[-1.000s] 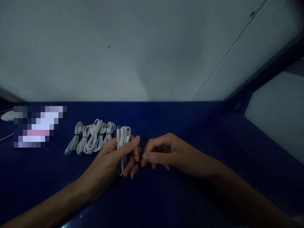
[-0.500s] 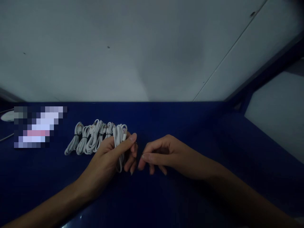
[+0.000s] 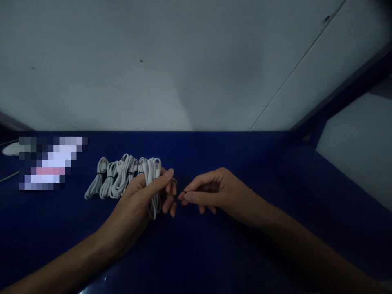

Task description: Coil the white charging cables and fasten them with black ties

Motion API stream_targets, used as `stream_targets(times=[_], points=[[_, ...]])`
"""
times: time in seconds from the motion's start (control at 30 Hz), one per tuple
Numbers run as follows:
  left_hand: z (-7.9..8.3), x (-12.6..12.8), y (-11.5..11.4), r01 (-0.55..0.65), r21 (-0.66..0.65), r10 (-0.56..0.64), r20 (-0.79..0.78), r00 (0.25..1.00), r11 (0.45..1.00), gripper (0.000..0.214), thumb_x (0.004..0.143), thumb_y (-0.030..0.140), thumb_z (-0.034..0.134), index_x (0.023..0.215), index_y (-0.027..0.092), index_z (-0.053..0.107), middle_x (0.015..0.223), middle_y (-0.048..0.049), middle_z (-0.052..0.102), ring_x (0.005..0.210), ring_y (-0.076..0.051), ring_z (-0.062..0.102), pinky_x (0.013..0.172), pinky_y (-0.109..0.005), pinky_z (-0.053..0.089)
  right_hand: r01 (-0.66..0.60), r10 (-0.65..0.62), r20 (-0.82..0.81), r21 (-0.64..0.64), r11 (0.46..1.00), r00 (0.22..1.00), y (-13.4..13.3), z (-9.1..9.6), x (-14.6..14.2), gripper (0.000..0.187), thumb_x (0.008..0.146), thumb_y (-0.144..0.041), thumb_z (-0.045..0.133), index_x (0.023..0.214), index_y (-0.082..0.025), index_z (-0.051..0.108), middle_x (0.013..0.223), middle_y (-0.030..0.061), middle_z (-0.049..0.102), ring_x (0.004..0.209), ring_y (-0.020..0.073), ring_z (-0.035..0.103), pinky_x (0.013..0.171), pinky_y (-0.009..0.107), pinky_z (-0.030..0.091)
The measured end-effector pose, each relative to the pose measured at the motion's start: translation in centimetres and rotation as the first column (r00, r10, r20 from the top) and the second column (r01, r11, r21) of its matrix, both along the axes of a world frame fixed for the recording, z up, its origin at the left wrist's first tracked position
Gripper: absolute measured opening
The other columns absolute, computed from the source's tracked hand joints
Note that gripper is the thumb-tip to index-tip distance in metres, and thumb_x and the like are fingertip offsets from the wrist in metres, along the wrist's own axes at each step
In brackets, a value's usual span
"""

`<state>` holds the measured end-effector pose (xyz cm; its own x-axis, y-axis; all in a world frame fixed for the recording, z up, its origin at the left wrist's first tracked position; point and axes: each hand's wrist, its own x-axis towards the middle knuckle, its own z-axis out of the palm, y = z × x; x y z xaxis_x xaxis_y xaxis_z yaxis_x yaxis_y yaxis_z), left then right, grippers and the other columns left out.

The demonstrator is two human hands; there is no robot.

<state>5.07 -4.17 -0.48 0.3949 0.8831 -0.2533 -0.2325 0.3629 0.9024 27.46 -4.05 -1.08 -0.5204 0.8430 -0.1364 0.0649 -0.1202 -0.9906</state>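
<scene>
The left hand [image 3: 141,200] is clamped on a coiled white cable [image 3: 150,168] near the middle of the frame, thumb across the front, its loops showing above and below the grip. Just to its right, the right hand [image 3: 217,188] has thumb and forefinger together, seemingly pinching a thin dark strip [image 3: 184,191]; the hands stay apart. Compared with a second ago, the held coil sits slightly further left, its upper end now overlapping the row behind, and the dark strip shows more plainly at the right fingertips. This suggests that the left hand steadies the coil while the right works the strip, not the cable itself. No band can be made out around the held coil; the fingers hide its middle.

Left of centre, more white cable bundles [image 3: 118,179] lie in a row on the blue table [image 3: 214,253], black ties [image 3: 131,173] around several. Further out, at the left edge, is a white object [image 3: 10,149], beside a pixelated patch.
</scene>
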Motion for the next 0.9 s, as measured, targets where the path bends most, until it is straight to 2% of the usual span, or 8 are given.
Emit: stream_targets(times=[0.3, 0.57, 0.7, 0.8, 0.9], points=[[0.04, -0.22, -0.04, -0.008, -0.063, 0.008, 0.002, 1.000, 0.998, 0.039, 0.103, 0.045, 0.073, 0.074, 0.019, 0.070, 0.058, 0.0018, 0.061, 0.061, -0.016, 0.064, 0.075, -0.029, 0.054, 0.068, -0.068, -0.012, -0.010, 0.998, 0.998, 0.00, -0.12, -0.18, 0.021, 0.087, -0.037, 0.092, 0.103, -0.023, 0.088, 0.085, 0.0026, 0.082, 0.062, 0.0114, 0.066, 0.054, 0.023, 0.048], [-0.03, -0.25, -0.01, -0.015, -0.062, 0.015, -0.008, 1.000, 0.998, 0.036, 0.103, 0.045, 0.073, 0.078, 0.019, 0.076, 0.059, 0.0011, 0.063, 0.063, -0.016, 0.066, 0.077, -0.028, 0.056, 0.119, -0.118, -0.025, 0.004, 0.993, 0.993, 0.07, -0.12, -0.32, 0.024, 0.087, -0.038, 0.092, 0.102, -0.021, 0.086, 0.091, 0.0058, 0.084, 0.063, 0.0112, 0.067, 0.053, 0.022, 0.052], [-0.02, -0.30, -0.02, -0.056, -0.035, 0.054, -0.036, 0.998, 0.998, 0.027, 0.102, 0.043, 0.074, 0.094, 0.019, 0.082, 0.060, -0.0001, 0.066, 0.069, -0.019, 0.070, 0.081, -0.029, 0.057, 0.214, -0.220, 0.045, 0.103, 0.971, 0.975, 0.25, -0.29, -0.01, 0.021, 0.088, -0.038, 0.091, 0.100, -0.021, 0.087, 0.089, 0.0053, 0.084, 0.063, 0.0118, 0.067, 0.057, 0.024, 0.054], [0.07, -0.31, 0.03, -0.072, -0.043, 0.069, -0.070, 0.995, 0.996, 0.026, 0.103, 0.042, 0.073, 0.106, 0.019, 0.085, 0.062, -0.0016, 0.069, 0.072, -0.021, 0.073, 0.083, -0.030, 0.057, 0.314, -0.347, 0.107, 0.241, 0.918, 0.932, 0.34, -0.34, 0.27, 0.018, 0.090, -0.036, 0.088, 0.101, -0.021, 0.087, 0.089, 0.0055, 0.083, 0.070, 0.0159, 0.071, 0.062, 0.028, 0.058], [0.11, -0.29, 0.12, -0.080, -0.075, 0.073, -0.086, 0.994, 0.994, 0.033, 0.103, 0.043, 0.073, 0.118, 0.017, 0.085, 0.066, -0.0037, 0.073, 0.071, -0.019, 0.072, 0.082, -0.029, 0.058, 0.360, -0.436, 0.171, 0.349, 0.865, 0.883, 0.40, -0.34, 0.52, 0.018, 0.094, -0.037, 0.084, 0.103, -0.022, 0.087, 0.091, 0.0056, 0.083, 0.074, 0.0191, 0.074, 0.064, 0.031, 0.059]])
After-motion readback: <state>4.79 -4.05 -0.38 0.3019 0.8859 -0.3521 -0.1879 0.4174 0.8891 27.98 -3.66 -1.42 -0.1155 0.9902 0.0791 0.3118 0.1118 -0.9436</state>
